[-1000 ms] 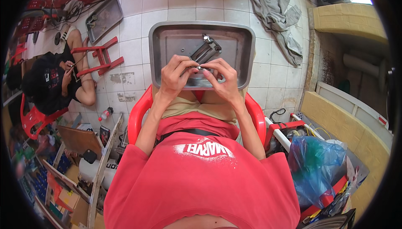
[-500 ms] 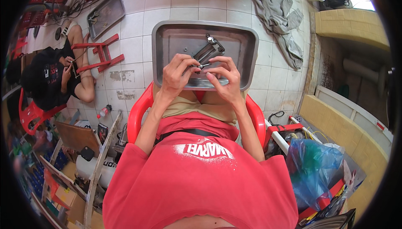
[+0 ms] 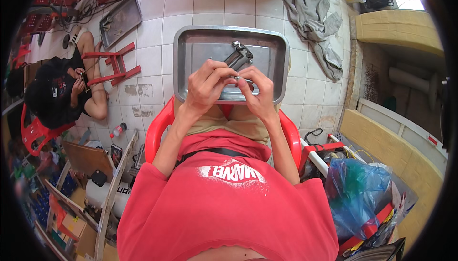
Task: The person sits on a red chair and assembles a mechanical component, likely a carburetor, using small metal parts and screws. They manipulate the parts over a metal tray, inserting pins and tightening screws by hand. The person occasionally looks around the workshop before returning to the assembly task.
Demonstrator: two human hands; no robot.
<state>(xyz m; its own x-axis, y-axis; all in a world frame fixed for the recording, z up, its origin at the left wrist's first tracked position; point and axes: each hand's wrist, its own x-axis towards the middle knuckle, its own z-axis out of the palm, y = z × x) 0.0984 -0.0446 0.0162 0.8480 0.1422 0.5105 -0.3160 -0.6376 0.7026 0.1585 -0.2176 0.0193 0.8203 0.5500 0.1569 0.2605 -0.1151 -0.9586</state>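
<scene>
Small metal part (image 3: 237, 78): over the tray (image 3: 200, 53), toward its near edge; probably light, stiff, slippery; best held by its ends
Left hand (image 3: 208, 87), right hand (image 3: 257, 88): fingertips pinching the part
Metal assembly (image 3: 238, 59): inside the tray; likely heavier, rigid

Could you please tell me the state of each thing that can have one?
Left hand, fingertips pinched on a small metal part
Right hand, pinching at the same part
Metal tray, face up
Metal assembly, lying in the tray
Grey cloth, crumpled
Blue bag, bulging
</scene>
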